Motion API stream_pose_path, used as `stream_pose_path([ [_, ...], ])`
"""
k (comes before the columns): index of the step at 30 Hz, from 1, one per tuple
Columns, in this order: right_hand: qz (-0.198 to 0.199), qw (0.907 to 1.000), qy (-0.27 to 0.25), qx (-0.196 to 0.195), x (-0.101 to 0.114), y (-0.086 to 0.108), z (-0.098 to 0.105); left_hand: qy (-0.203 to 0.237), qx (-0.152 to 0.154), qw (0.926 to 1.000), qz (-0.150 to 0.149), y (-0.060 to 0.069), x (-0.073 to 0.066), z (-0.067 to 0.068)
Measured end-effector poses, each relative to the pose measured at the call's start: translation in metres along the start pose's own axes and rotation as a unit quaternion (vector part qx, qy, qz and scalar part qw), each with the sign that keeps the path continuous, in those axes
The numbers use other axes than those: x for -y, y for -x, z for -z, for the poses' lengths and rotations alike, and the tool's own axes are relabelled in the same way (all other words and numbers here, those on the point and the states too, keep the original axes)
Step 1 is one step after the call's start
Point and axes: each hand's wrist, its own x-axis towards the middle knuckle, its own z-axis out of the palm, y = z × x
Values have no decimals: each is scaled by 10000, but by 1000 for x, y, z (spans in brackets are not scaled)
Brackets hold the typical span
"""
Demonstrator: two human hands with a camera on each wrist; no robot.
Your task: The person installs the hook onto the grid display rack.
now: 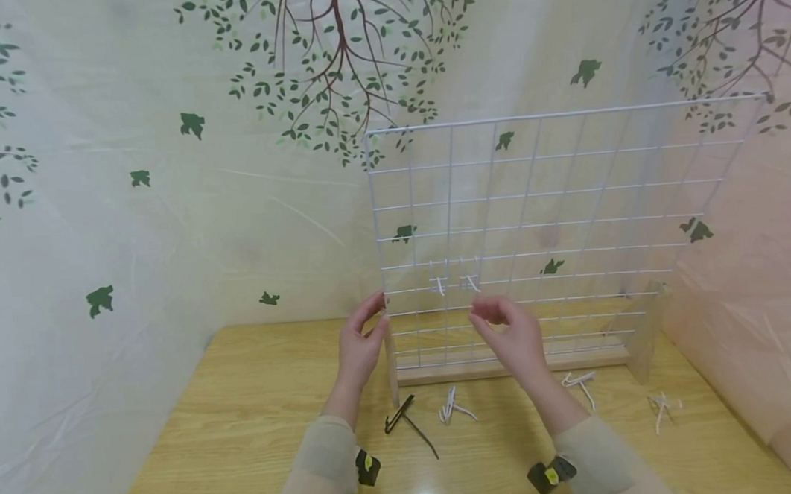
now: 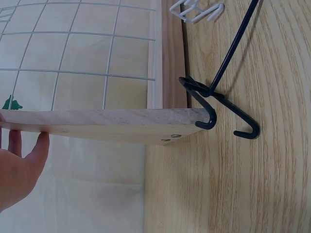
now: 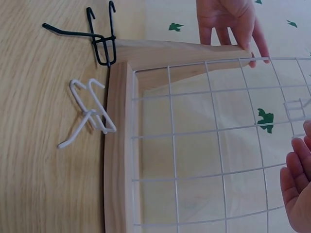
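Note:
A white wire grid (image 1: 524,210) stands upright in a wooden base (image 1: 562,359). My left hand (image 1: 362,349) holds the top of the left wooden side support (image 2: 112,117), and in the right wrist view some fingertips reach around its edge. Two white hooks (image 1: 440,284) (image 1: 471,282) hang side by side on the grid's left part. Just below and right of them is my right hand (image 1: 516,338), fingers loosely bent and no object visible in it; whether it touches the wire I cannot tell.
On the table (image 1: 244,434) before the base lie a black hook (image 1: 404,418) and a white hook (image 1: 452,407). Two more white pieces (image 1: 580,383) (image 1: 661,411) lie at the right. A leaf-patterned sheet (image 1: 286,208) hangs behind.

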Motion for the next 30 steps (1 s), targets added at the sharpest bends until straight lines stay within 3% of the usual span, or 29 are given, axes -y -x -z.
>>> stream_pose_path([
  [8, -34, 9997, -60, 236, -7, 11, 2, -30, 33, 10000, -34, 1, -1, 1],
  [17, 200, 9988, -21, 456, -21, 22, -1, -7, 57, 10000, -13, 1, -1, 1],
  [30, -49, 9965, -170, 812, -35, 39, -7, -12, 40, 10000, 6, 1, -1, 1],
])
